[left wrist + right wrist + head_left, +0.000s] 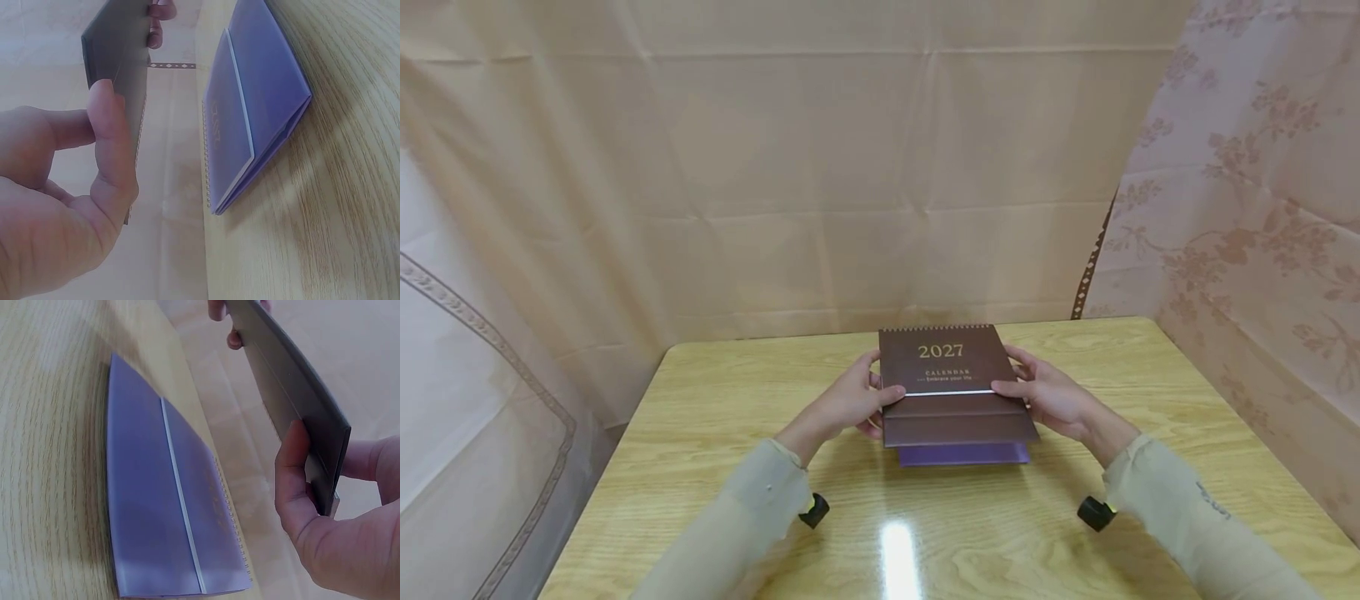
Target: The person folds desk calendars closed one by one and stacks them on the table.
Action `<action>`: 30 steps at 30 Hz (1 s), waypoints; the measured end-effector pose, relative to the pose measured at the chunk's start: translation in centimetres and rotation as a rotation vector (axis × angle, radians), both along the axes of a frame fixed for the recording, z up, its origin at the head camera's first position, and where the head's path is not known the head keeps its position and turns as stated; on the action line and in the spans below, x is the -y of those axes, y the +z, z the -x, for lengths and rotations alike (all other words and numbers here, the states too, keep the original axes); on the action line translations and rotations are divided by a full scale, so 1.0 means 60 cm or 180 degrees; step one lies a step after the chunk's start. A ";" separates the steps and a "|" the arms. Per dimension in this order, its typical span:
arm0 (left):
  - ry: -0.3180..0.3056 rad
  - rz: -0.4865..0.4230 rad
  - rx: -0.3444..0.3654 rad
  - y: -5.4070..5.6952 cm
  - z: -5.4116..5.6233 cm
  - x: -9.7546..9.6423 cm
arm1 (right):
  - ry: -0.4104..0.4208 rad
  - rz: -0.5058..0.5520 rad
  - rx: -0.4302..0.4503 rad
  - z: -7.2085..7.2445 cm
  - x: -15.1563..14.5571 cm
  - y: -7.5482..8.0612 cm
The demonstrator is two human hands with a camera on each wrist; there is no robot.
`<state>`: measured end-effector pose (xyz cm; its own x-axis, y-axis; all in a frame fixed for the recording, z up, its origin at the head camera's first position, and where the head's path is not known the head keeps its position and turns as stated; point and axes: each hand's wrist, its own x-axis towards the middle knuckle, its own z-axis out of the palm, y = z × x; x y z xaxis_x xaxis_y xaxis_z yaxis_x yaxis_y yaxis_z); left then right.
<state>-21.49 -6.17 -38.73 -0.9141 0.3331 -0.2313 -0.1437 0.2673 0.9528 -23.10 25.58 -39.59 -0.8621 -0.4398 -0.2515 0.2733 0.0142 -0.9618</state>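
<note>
A dark brown spiral-bound 2027 desk calendar point(951, 358) is held up off the table between both hands, its spiral edge pointing away. My left hand point(852, 396) grips its left side, thumb on the front and fingers behind. On the right side my right hand point(1054, 395) grips it the same way. Below lies a purple desk calendar point(250, 81), folded flat on the table with a pale band across it. In the head view only the near strip of the purple calendar point(964, 454) shows; the brown one hides the rest. A gap separates the two in both wrist views.
The wooden table point(715, 500) carries a bright light reflection near its front. Behind it hangs a beige curtain point(805, 167), with a floral curtain point(1262, 208) at the right and a white sheer cloth point(467, 400) at the left.
</note>
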 end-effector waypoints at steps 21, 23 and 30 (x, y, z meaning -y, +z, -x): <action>0.0007 0.0139 -0.0044 -0.006 -0.001 -0.004 | 0.0004 -0.0134 -0.0040 0.000 -0.003 -0.009; 0.0001 0.0165 -0.0049 -0.008 0.000 -0.005 | 0.0012 -0.0154 -0.0059 0.001 -0.004 -0.010; -0.0024 0.0211 -0.0090 -0.020 0.001 -0.014 | 0.0022 -0.0348 -0.0107 0.004 -0.009 -0.019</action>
<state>-21.54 -5.33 -39.94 -0.9180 0.3249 -0.2273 -0.1147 0.3311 0.9366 -23.36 26.11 -40.71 -0.8679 -0.4174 -0.2693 0.2405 0.1212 -0.9630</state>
